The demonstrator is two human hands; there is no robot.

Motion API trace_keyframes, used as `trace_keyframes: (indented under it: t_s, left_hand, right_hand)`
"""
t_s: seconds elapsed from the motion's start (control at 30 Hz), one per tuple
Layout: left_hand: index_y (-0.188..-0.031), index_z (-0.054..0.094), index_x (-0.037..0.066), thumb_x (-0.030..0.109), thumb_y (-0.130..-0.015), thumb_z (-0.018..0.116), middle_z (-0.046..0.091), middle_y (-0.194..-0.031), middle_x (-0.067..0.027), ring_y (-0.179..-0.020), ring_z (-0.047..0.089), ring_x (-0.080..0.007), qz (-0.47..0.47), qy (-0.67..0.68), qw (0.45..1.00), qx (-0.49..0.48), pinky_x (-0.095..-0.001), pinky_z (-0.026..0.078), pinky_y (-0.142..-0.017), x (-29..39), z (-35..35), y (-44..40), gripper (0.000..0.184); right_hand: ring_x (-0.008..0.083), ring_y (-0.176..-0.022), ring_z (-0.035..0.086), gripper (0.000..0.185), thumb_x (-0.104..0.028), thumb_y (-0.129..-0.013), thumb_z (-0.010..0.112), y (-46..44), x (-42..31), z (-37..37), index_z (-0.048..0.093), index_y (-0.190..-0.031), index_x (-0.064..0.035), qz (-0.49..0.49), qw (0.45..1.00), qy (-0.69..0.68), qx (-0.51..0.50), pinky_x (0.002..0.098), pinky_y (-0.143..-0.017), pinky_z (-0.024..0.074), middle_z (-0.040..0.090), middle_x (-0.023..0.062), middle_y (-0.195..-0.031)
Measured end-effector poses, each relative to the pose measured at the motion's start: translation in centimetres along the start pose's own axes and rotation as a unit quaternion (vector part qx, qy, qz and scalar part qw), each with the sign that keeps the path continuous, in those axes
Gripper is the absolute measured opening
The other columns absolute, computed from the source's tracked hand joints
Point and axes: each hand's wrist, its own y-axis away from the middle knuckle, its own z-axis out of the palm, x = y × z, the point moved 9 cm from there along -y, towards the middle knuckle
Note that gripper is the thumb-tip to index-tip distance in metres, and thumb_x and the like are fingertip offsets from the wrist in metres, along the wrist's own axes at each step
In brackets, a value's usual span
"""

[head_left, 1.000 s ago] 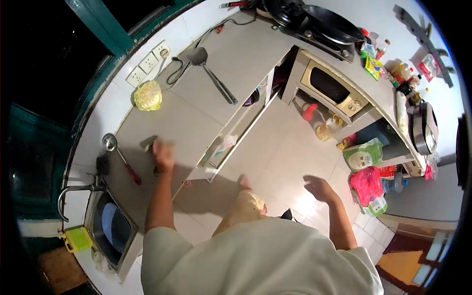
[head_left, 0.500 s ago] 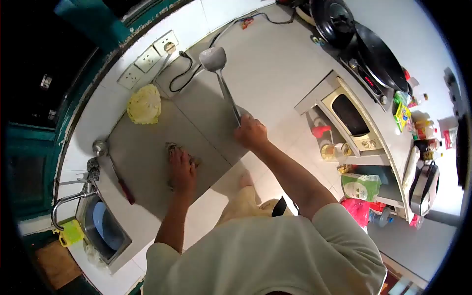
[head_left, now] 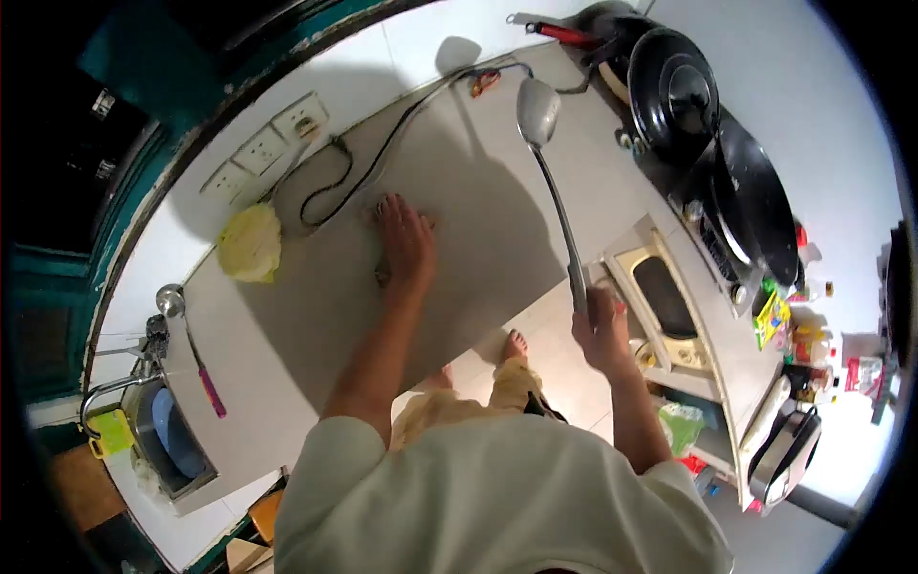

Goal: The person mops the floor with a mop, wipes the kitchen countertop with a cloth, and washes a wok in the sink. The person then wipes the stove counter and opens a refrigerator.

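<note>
Turner: a long-handled metal turner [head_left: 538,113] is in the right hand [head_left: 604,330], lifted over the edge of the bench [head_left: 335,335].
Right grip: fingers curled shut around the lower end of the handle.
Direction of turner: the blade points away from the body; the long axis runs from the grip forward and slightly left.
Left grip: the left hand [head_left: 407,244] lies palm down on the bench, fingers stretched out and fairly close together.
Cloth: what seems to be a small greyish cloth [head_left: 383,273] is mostly hidden under the left hand, so which way it lies cannot be told.
Cord: a dark power cord [head_left: 382,153] loops across the bench just beyond the left hand, near the wall sockets [head_left: 258,151].
Cabbage: a pale yellow-green cabbage [head_left: 251,243] sits left of that hand, against the wall.
Ladle: farther left lies a ladle [head_left: 170,302], its bowl toward the wall and its handle toward the body.
Sink: at far left, the sink [head_left: 199,478] holds a blue basin [head_left: 172,430].
Pans: black pans [head_left: 765,196] crowd the stove area, right of the turner blade.
Microwave: a cream microwave [head_left: 681,352] sits below them, behind the right hand.
</note>
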Motion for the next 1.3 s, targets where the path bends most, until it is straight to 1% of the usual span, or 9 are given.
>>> trace_keyframes:
  t_s: [0.33,0.43,0.5,0.7,0.9,1.1,1.13,1.17,1.3]
  left_hand:
    - [-0.122,0.035,-0.004,0.021,-0.082,0.050,0.034,-0.130,-0.0227,-0.123,0.029,-0.0362,0.039,-0.022,0.999,0.022,-0.0485,0.019,-0.102,8.5,13.4,-15.8,0.049]
    - [-0.122,0.037,-0.003,0.022,-0.080,0.053,0.034,-0.131,-0.0206,-0.123,0.029,-0.0347,0.003,0.010,0.970,-0.244,-0.0466,0.022,-0.102,14.8,16.3,-16.0,0.051]
    - [-0.118,0.042,-0.001,0.018,-0.077,0.054,0.041,-0.122,-0.0208,-0.115,0.038,-0.0340,0.217,0.242,0.944,-0.066,-0.0421,0.029,-0.098,20.8,18.3,-12.7,0.046]
    - [-0.097,0.051,0.005,0.015,-0.074,0.058,0.042,-0.123,-0.0153,-0.120,0.033,-0.0318,0.371,0.288,0.867,-0.164,-0.0446,0.027,-0.100,29.4,11.3,-1.5,0.026]
    - [-0.103,0.051,0.006,0.028,-0.078,0.055,0.042,-0.124,-0.0101,-0.122,0.030,-0.0267,0.280,0.175,0.935,-0.129,-0.0395,0.024,-0.103,14.7,-1.3,8.3,0.034]
    - [-0.106,0.052,0.010,0.030,-0.084,0.052,0.053,-0.100,-0.0038,-0.100,0.047,-0.0197,-0.123,-0.002,0.979,-0.160,-0.0360,0.041,-0.081,-18.8,-6.8,18.5,0.030]
    - [-0.107,0.049,0.012,0.034,-0.084,0.051,0.049,-0.099,-0.0025,-0.095,0.044,-0.0167,-0.249,0.368,0.896,-0.022,-0.0350,0.038,-0.082,-26.2,-11.9,22.5,0.032]
    - [-0.108,0.047,0.013,0.038,-0.085,0.050,0.046,-0.099,-0.0013,-0.089,0.041,-0.0138,-0.325,0.695,0.636,0.088,-0.0339,0.035,-0.084,-32.0,-11.8,24.3,0.034]
    - [-0.123,0.039,0.012,0.023,-0.088,0.046,0.044,-0.112,-0.0034,-0.101,0.040,-0.0191,-0.328,0.630,0.679,0.187,-0.0342,0.034,-0.089,-37.7,-21.0,22.7,0.037]
  right_hand:
    - [0.0181,-0.053,0.052,0.029,-0.004,-0.070,0.059,-0.8,9.4,-8.1,0.047,-0.096,-0.0008,0.082,0.991,-0.099,0.023,0.0292,-0.050,0.0428,0.052,0.0087,-0.065]
    - [0.0154,-0.051,0.049,0.028,-0.003,-0.071,0.057,-0.5,11.5,-9.5,0.048,-0.097,0.0006,0.064,0.988,-0.136,0.035,0.0269,-0.046,0.0396,0.050,0.0079,-0.064]
    - [0.0157,-0.052,0.048,0.028,-0.001,-0.071,0.056,-0.5,12.7,-9.6,0.049,-0.098,0.0009,0.096,0.980,-0.173,0.038,0.0269,-0.047,0.0390,0.048,0.0076,-0.063]
    - [0.0169,-0.062,0.047,0.030,-0.002,-0.075,0.049,-3.3,10.1,-9.5,0.048,-0.104,0.0017,0.016,0.989,-0.138,0.047,0.0264,-0.053,0.0387,0.052,0.0089,-0.077]
    - [0.0120,-0.057,0.041,0.016,-0.005,-0.075,0.051,-5.6,5.0,-2.7,0.048,-0.090,0.0000,-0.039,0.988,-0.126,-0.081,0.0258,-0.049,0.0354,0.045,0.0044,-0.070]
    - [0.0229,-0.061,0.044,0.015,-0.007,-0.077,0.048,-3.9,1.0,6.4,0.046,-0.090,-0.0010,-0.027,0.989,-0.035,-0.141,0.0327,-0.055,0.0394,0.048,0.0134,-0.071]
    - [0.0266,-0.062,0.046,0.015,-0.007,-0.077,0.048,-3.6,0.1,8.0,0.046,-0.091,-0.0009,0.016,0.984,-0.043,-0.173,0.0350,-0.057,0.0403,0.049,0.0153,-0.072]
    - [0.0307,-0.064,0.048,0.017,-0.008,-0.076,0.048,-3.2,-1.6,9.1,0.047,-0.091,-0.0012,-0.014,0.994,-0.015,-0.106,0.0376,-0.059,0.0411,0.051,0.0161,-0.074]
    - [0.0387,-0.074,0.053,0.022,-0.016,-0.075,0.050,-3.7,-5.7,14.3,0.048,-0.093,-0.0031,0.083,0.992,0.089,-0.042,0.0447,-0.065,0.0432,0.056,0.0179,-0.078]
